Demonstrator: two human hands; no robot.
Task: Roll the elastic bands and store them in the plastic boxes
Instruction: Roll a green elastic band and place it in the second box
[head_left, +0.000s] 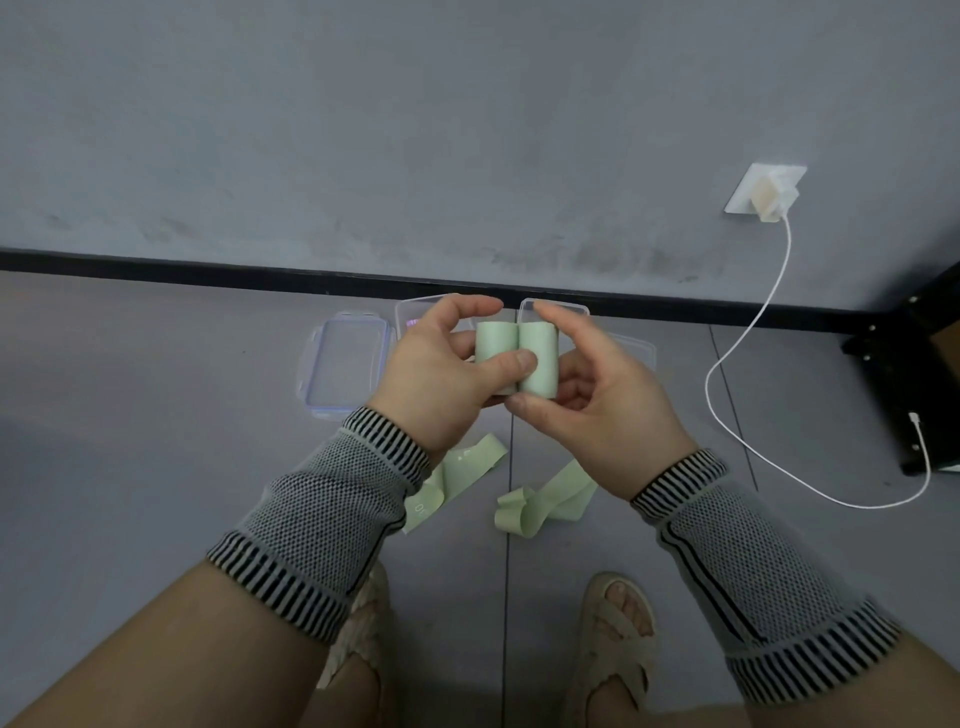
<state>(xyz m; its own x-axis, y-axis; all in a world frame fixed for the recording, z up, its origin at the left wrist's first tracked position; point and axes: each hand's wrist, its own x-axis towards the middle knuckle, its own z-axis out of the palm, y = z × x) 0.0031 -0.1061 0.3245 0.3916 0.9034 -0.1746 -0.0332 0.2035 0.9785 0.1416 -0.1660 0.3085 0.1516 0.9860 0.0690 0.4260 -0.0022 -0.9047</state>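
Two pale green rolls are sitting side by side between the hands, and I am watching them closely because this is where things could slip. The left roll (492, 353) is being pinned by the left hand (441, 374), thumb pressing across its front; the right roll (540, 364) is resting against the right hand (597, 400), thumb under its lower end and index finger arched above it without, as far as I can tell, quite touching. If either thumb is eased too soon, I expect the elastic to spring open and unwind, since nothing but finger pressure is keeping the coils tight. Both rolls appear to belong to one band, so tugging them apart could also loosen them.

Both forearms are coming in from the bottom edge, wrists in striped knit sleeves (332, 499), palms turned toward each other, fingers curled around the rolls at chest distance above the floor.

Below the hands, two loose green elastic bands (540, 504) are lying unrolled on the grey floor (156, 415), near my sandalled feet. The clear plastic boxes (550, 309) are waiting just behind the hands by the skirting, with a clip lid (337, 369) lying flat to their left; the boxes are mostly hidden, so I cannot say what they are holding. Reaching forward with two rolls at once is risking a drop.
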